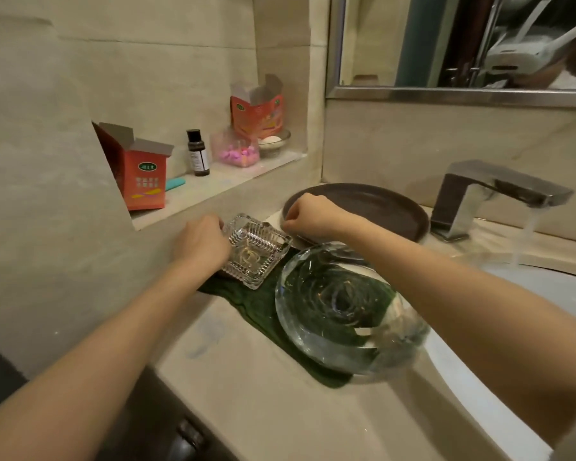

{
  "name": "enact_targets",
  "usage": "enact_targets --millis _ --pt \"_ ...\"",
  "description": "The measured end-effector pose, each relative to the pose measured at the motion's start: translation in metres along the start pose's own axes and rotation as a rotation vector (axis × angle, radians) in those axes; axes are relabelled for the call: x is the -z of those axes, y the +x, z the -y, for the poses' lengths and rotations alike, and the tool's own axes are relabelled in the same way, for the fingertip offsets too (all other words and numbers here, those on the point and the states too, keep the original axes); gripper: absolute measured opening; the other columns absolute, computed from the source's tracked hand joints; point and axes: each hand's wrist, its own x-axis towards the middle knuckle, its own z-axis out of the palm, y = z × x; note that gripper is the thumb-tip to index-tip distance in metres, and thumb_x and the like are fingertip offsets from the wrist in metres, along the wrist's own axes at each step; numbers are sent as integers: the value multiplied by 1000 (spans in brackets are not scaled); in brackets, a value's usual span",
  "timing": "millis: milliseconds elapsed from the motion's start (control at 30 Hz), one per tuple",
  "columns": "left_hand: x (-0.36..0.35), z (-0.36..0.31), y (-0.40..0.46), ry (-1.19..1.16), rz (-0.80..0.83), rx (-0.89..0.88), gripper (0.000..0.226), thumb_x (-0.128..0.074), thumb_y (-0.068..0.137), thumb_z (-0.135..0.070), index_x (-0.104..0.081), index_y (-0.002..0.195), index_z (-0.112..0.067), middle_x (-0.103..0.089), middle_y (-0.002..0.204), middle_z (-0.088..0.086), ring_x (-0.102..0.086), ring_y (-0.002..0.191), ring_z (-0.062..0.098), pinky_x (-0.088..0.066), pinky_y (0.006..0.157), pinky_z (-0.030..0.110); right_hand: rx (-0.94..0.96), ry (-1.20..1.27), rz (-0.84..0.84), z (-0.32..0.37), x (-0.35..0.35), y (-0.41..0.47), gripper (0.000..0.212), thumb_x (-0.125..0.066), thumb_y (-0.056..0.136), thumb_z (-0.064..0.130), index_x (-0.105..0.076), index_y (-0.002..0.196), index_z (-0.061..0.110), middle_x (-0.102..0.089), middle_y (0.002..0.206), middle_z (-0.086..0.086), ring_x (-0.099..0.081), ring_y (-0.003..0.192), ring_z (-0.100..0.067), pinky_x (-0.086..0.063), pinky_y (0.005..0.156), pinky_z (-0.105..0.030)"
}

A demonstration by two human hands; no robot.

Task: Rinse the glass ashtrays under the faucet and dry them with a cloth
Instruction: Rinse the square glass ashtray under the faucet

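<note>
A square cut-glass ashtray point(255, 249) sits on the far end of a dark green cloth point(246, 302) spread on the beige counter. My left hand point(202, 242) grips its left side. My right hand point(311, 214) hovers just past the ashtray's right corner with fingers curled; whether it holds anything is hidden. A large round glass ashtray point(343, 312) rests on the near end of the cloth, beside the sink. The chrome faucet point(492, 194) at the right is running water.
A dark round plate point(379, 202) lies behind my right hand. The white sink basin point(546, 287) is at the right. A wall niche holds two red boxes point(143, 174), a small dark bottle point(197, 154) and a pink container point(235, 151). A mirror hangs above.
</note>
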Motion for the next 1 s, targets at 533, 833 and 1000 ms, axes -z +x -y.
enact_targets --millis 533,833,1000 --pt "33 -57 -27 -285 -298 -171 30 -50 96 -14 -59 123 -8 -63 118 14 -56 109 29 -43 87 37 -173 725 -91 -17 41 -35 42 -58 89 35 -56 120 7 -68 101 -16 -59 62 -17 -50 50 -24" --pt "33 -151 -84 -525 -148 -332 22 -50 94 -13 -64 111 -11 -64 112 8 -57 102 25 -40 81 28 -244 1135 -60 -71 85 -163 32 -52 89 45 -56 105 18 -67 85 -7 -63 66 -16 -50 55 -20" --pt "7 -201 -120 -769 263 -266 13 -47 93 -6 -52 104 -12 -56 100 5 -53 92 20 -46 75 34 -341 1199 -340 -111 86 -217 22 -52 93 33 -59 100 13 -70 78 -8 -67 60 -15 -56 55 -22"
